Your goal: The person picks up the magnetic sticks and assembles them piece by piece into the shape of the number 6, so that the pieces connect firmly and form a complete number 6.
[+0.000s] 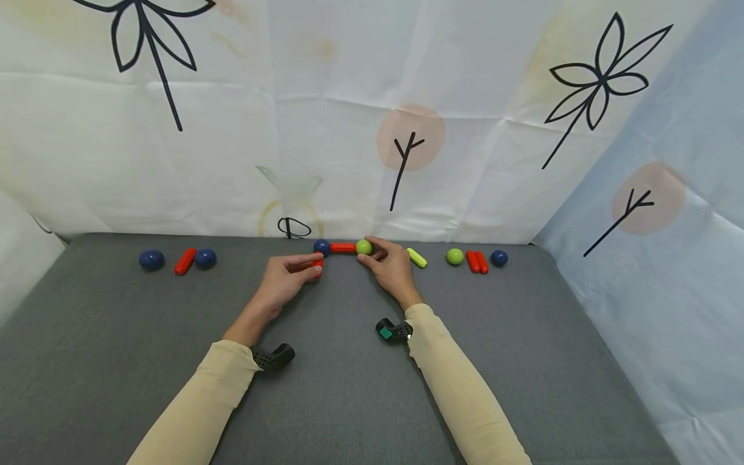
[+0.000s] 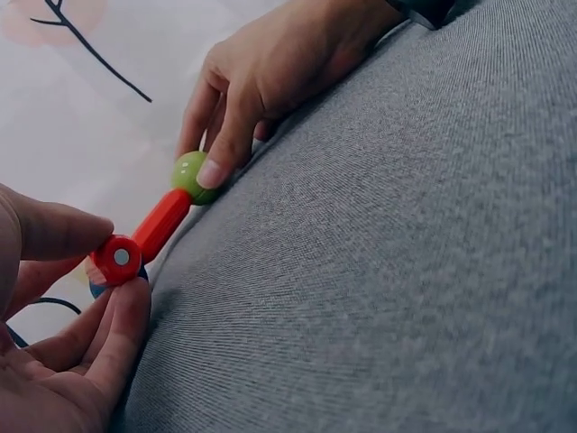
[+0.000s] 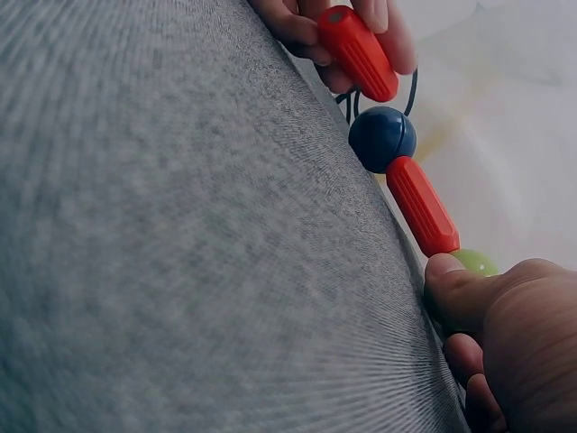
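Observation:
My left hand pinches a red rod between thumb and fingers, its near end showing a small metal disc in the left wrist view. The rod's far end is right at a dark blue ball. From that ball a second red rod runs across to a green ball, the three joined in a row. My right hand grips the green ball with thumb and index finger. In the right wrist view the thumb hides much of that ball.
Leftward on the grey table lie blue balls and a red rod. Rightward lie a yellow-green rod, a green ball, two red rods and a blue ball. A patterned white cloth hangs behind.

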Demonstrator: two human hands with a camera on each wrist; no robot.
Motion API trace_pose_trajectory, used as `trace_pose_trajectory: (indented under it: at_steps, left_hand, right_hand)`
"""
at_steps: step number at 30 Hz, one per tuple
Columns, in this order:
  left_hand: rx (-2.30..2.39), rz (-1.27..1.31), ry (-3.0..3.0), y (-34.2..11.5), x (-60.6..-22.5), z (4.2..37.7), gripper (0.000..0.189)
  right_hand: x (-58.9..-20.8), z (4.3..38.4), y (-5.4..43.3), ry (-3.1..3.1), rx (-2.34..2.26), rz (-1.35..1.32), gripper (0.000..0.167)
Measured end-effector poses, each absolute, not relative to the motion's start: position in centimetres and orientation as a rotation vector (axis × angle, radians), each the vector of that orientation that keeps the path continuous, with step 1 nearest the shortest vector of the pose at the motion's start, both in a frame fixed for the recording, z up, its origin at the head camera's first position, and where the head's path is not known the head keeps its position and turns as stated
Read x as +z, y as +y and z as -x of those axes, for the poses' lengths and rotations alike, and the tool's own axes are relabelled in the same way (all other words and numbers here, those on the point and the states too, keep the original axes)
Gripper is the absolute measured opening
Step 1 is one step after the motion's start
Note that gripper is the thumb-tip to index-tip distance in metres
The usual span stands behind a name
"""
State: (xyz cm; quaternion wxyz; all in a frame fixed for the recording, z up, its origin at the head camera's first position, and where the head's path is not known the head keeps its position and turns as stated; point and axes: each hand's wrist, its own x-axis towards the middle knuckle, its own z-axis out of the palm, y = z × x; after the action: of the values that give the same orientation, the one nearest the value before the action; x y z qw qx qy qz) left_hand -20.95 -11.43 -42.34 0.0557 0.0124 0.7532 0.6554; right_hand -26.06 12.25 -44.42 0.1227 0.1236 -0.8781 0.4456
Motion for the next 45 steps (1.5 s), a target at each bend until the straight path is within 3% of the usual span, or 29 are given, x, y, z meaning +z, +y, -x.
trace_pose_trajectory:
  at_steps: [45]
  left_hand:
    - [1.894, -0.066, 2.345, -10.94, -41.96, 21.51, 0.037]
  right_hand:
    - [-44.34, 26.11, 12.24, -2.571, 1.299, -0.373, 0.045]
